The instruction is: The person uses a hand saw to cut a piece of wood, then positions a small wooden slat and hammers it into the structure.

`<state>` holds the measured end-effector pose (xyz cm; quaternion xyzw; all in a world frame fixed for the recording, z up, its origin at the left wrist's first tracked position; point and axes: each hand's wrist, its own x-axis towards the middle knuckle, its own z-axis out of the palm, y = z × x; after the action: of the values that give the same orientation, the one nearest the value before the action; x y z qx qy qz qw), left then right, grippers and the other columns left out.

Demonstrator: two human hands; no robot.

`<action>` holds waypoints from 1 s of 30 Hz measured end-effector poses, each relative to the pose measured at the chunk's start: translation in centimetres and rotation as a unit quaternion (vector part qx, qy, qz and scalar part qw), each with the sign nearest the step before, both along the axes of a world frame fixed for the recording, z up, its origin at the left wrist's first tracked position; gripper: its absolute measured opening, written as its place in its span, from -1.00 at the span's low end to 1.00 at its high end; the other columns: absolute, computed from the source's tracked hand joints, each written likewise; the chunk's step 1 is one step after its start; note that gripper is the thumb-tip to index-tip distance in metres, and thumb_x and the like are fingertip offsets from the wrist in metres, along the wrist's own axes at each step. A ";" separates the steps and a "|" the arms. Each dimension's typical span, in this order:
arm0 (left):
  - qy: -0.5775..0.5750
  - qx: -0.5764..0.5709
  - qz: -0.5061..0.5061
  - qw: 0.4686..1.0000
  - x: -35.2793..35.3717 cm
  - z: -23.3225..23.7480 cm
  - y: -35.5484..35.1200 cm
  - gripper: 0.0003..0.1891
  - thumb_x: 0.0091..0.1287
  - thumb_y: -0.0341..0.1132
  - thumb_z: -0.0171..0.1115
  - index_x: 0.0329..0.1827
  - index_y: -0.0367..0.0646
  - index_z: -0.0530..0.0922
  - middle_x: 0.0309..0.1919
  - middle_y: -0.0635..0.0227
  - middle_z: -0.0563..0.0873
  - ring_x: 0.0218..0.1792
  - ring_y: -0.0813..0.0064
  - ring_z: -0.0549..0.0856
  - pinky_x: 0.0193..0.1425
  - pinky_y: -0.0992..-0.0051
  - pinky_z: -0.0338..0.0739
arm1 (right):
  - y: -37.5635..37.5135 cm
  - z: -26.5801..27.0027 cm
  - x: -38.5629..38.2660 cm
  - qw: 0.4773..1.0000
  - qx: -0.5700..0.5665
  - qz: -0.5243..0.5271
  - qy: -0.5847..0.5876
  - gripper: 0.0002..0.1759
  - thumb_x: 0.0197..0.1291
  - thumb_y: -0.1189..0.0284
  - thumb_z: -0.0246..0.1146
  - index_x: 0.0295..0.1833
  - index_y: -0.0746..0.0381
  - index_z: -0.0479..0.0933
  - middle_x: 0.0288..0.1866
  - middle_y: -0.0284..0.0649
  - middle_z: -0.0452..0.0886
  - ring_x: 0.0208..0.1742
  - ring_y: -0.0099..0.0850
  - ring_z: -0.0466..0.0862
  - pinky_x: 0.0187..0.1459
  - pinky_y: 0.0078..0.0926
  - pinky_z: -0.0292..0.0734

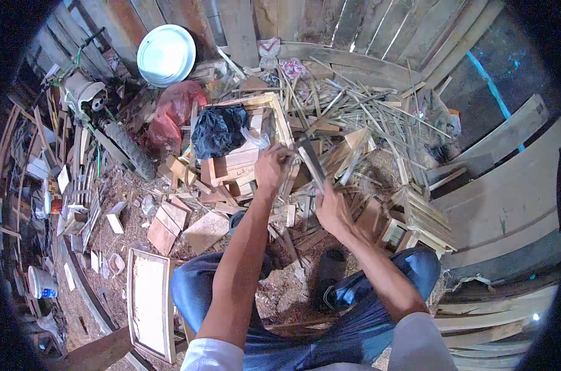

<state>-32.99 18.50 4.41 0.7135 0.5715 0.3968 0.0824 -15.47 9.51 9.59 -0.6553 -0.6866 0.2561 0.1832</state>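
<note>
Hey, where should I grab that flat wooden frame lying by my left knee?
Take the frame by its long right rail, the one nearest your left knee, coming down from above with the left hand. It lies flat, raised rails around a pale panel, so a rail probably gives fingers an edge. The right hand holds a strip.

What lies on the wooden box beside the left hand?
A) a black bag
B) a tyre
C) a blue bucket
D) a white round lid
A: a crumpled black bag lies on the wooden box, next to the left hand; the right hand grips a dark strip.
</note>
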 end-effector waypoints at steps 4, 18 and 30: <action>-0.003 -0.024 0.008 1.000 0.0 -0.1 -0.1 -0.86 0.18 -0.20 0.37 -0.34 -0.04 0.73 -0.26 0.42 0.72 -0.17 0.22 0.67 -0.09 0.31 0.56 | 0.2 0.9 -0.1 0.999 0.022 -0.004 0.028 -0.80 0.34 0.41 0.08 -0.05 0.31 0.32 -0.45 0.25 0.59 -0.36 0.22 0.63 -0.35 0.15 0.51; 0.010 -0.041 0.028 0.999 0.1 -0.3 0.1 -0.83 0.17 -0.14 0.37 -0.28 0.02 0.73 -0.20 0.45 0.71 -0.10 0.21 0.65 -0.03 0.29 0.56 | 0.2 -0.1 0.2 0.998 -0.063 -0.019 0.024 -0.81 0.34 0.45 0.09 -0.05 0.32 0.30 -0.46 0.24 0.58 -0.39 0.22 0.62 -0.41 0.13 0.49; -0.014 -0.059 0.016 0.998 -0.1 -0.2 -0.1 -0.80 0.17 -0.09 0.38 -0.29 0.03 0.73 -0.19 0.32 0.72 -0.12 0.15 0.68 -0.06 0.27 0.58 | 0.2 1.3 -0.1 0.998 -0.007 -0.022 0.050 -0.79 0.32 0.43 0.09 -0.08 0.36 0.33 -0.43 0.23 0.60 -0.39 0.22 0.63 -0.35 0.14 0.50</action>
<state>-33.10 18.38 4.23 0.6927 0.6041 0.3735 0.1255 -15.62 9.74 10.86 -0.6580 -0.6602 0.2890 0.2184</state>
